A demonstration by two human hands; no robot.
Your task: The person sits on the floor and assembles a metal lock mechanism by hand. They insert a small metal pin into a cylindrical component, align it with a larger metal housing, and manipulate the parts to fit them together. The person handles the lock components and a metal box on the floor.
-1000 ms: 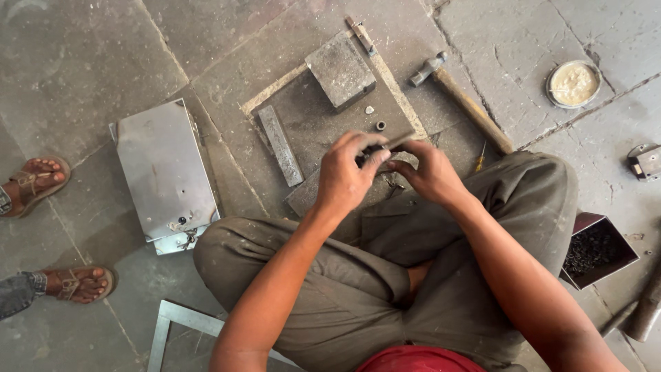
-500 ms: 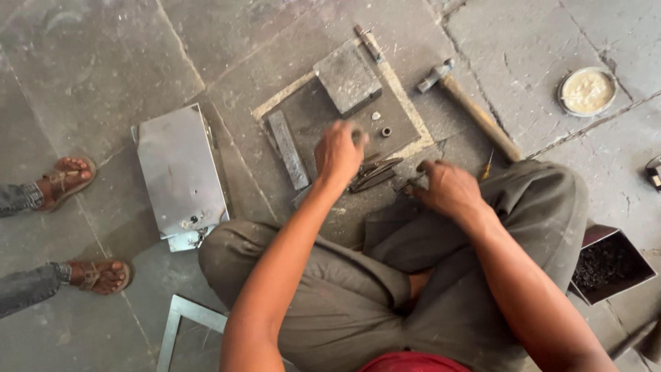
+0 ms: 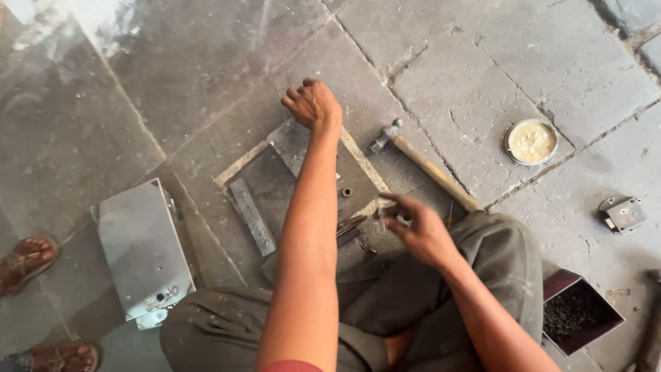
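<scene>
Soft, even daylight — pale glare on the stone floor [image 3: 89, 27] at far left; faint shadows, slight motion blur throughout.

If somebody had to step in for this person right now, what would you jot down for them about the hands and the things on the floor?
Left hand: stretched forward over the far corner of the square metal plate, fingers curled; whether it holds anything cannot be told.
Right hand: above the knee at the plate's near edge, fingers spread, with pliers lying just beside it.
On the plate: a flat metal bar and a small nut.
Nearby: hammer to the right, round tin of paste, steel box on the left, tray of dark bits.
Progress cannot be judged from this view.
</scene>
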